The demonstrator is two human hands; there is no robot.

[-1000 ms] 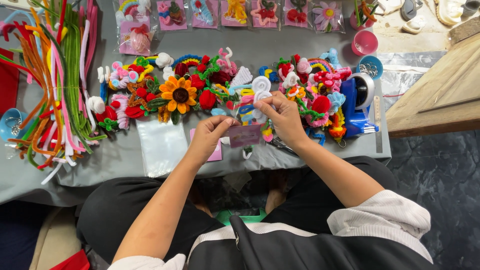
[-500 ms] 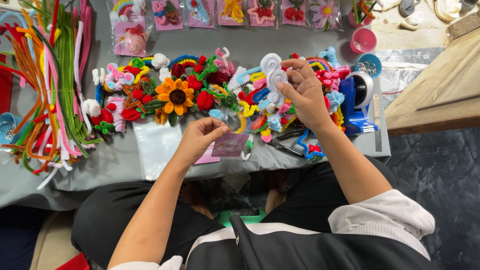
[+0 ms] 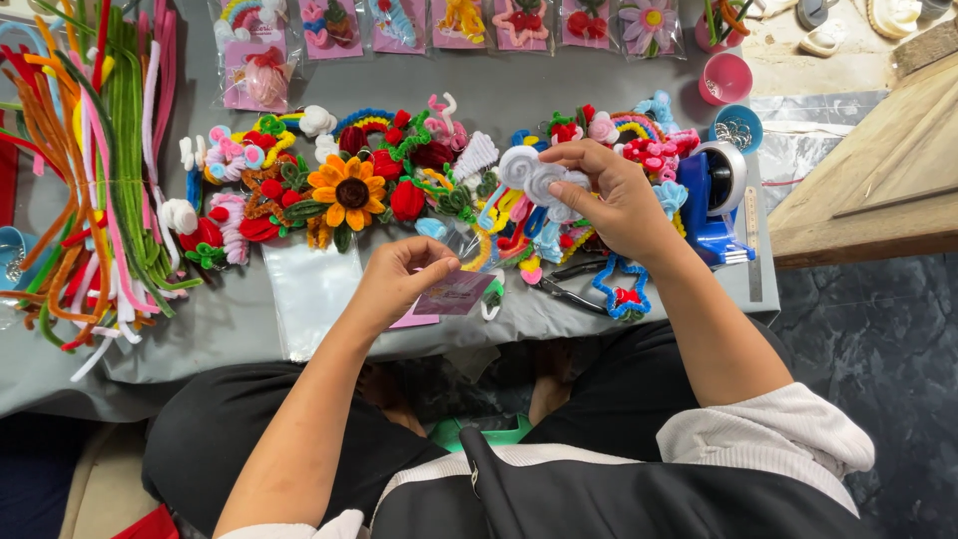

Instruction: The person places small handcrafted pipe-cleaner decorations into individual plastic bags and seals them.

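Fingers of the left hand point(image 3: 399, 279) pinch a small pink card point(image 3: 454, 294) just above the counter point(image 3: 599, 80) edge. The right hand point(image 3: 614, 195) grips a white spiral pipe-cleaner ornament point(image 3: 534, 175), raised over the row of colourful ornaments, near the blue tape dispenser point(image 3: 714, 200).

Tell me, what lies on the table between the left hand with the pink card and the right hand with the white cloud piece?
In the head view, between the left hand and right hand lies a heap of colourful pipe-cleaner ornaments.
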